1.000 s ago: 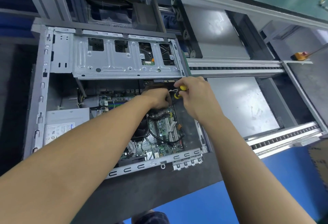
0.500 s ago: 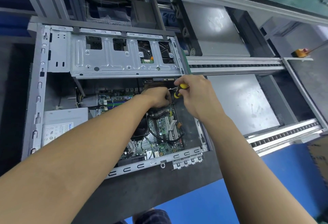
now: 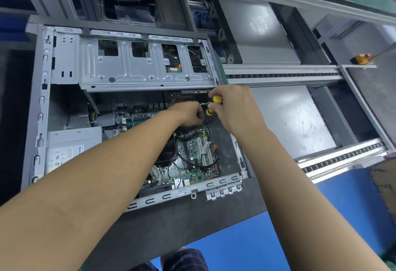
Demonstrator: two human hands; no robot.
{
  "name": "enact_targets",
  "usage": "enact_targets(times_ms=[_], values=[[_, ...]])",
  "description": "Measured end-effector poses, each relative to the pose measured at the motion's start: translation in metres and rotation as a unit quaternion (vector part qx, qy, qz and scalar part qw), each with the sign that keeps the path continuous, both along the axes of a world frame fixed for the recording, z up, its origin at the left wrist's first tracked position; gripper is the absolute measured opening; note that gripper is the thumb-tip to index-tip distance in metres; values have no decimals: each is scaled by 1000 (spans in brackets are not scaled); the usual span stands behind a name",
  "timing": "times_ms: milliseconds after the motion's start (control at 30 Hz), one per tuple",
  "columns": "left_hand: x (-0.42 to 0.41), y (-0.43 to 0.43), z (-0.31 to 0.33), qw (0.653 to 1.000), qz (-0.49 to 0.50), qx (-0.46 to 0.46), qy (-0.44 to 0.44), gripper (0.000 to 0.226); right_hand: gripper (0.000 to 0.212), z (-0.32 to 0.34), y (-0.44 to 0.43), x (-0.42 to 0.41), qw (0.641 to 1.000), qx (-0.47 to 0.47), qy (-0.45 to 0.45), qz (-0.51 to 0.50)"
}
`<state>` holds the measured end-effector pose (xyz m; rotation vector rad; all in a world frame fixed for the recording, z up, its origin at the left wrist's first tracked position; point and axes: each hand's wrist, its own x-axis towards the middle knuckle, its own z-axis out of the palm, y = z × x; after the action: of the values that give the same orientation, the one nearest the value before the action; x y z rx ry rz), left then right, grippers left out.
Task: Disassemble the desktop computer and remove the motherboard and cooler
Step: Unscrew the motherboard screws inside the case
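Head view: the green motherboard (image 3: 197,155) lies flat inside the open grey steel computer case (image 3: 42,99), with the black round cooler fan (image 3: 169,152) on it. A silver power supply box (image 3: 70,142) fills the case's left corner. At the board's far edge the right hand (image 3: 235,110) grips a yellow-and-black screwdriver (image 3: 216,99). The left hand (image 3: 188,114) curls just beside it; what it holds, I cannot tell. The case rests on a dark grey counter (image 3: 171,223).
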<state>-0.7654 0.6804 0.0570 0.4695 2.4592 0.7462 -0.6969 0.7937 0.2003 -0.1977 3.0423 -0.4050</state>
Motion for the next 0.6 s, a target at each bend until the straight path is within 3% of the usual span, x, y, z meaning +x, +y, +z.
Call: enact_targets(times_ms=[400,533,600], values=[[4,6,-4,999,23,2,37,26,26,2,-2,0,997,73,-17,34],[7,7,-1,998,31,-10,55,28,44,1,-7,-2,995,90,15,-27],[8,7,2,998,26,-19,54,30,42,-1,-11,-4,990,129,24,-50]])
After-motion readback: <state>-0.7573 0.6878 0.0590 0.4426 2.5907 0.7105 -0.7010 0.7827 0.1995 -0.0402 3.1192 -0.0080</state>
